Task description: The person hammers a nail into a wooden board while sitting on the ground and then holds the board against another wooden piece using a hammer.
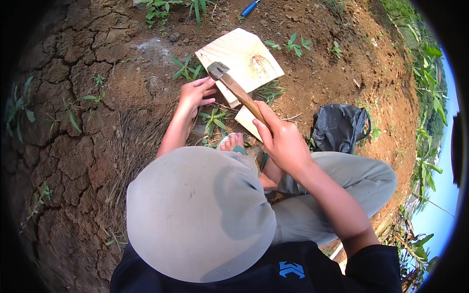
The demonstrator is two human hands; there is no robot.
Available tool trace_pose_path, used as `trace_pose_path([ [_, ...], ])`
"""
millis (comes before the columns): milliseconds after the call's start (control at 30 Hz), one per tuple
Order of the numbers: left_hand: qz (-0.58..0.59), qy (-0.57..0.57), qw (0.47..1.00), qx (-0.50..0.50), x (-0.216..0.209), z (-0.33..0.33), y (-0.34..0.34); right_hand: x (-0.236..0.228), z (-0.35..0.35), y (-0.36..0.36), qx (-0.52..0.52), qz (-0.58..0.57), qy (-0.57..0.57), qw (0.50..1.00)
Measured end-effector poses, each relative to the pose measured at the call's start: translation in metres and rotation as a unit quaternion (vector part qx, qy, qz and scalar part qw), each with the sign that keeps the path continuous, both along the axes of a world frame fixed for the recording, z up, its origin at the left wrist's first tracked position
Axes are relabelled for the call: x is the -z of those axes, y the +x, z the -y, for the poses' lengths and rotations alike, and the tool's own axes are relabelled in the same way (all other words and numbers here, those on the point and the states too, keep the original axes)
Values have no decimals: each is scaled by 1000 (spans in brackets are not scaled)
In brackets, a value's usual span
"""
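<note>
My right hand (285, 139) is closed around the wooden handle of a hammer (240, 93). Its dark metal head rests over or just above the left edge of a pale, angular wooden board (244, 51). Close beside that head is my left hand (194, 97), thumb and forefinger pinched together at the board's edge while the other fingers stick out. Whatever the pinch holds, if anything, is hidden near the hammer head. A narrow wood piece (227, 94) shows under the hammer, and a smaller pale board (248, 122) lies nearer to me, partly covered by my right hand.
A black plastic bag (339, 129) sits on the soil to the right, by my knee. At the far side lies a blue-handled tool (250, 8). My sandaled foot (231, 142) is close to the boards. Small weeds, dry grass (141, 139) and cracked earth surround the spot.
</note>
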State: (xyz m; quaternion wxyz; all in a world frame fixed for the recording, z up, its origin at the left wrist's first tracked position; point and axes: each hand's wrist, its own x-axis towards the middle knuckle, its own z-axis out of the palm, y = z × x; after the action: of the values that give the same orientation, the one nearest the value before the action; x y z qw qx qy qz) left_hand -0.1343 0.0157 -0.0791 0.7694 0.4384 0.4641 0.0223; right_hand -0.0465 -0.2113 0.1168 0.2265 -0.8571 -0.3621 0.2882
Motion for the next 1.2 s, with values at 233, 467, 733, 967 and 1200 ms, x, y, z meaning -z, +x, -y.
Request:
trace_pose_path([
  [233,-9,34,999,18,-11,-4,13,1,-2,12,-13,-1,-50,999],
  [467,-20,196,976,94,-33,-60,1,-7,8,7,-2,-5,-13,1000],
  [733,13,487,855,178,-7,-105,56,-3,16,-4,37,-47,41,997],
  [967,6,384,849,363,10,-106,91,18,39,-4,171,-103,-7,980],
  [1200,-21,318,874,367,12,-123,93,15,28,7,113,-83,-16,990],
])
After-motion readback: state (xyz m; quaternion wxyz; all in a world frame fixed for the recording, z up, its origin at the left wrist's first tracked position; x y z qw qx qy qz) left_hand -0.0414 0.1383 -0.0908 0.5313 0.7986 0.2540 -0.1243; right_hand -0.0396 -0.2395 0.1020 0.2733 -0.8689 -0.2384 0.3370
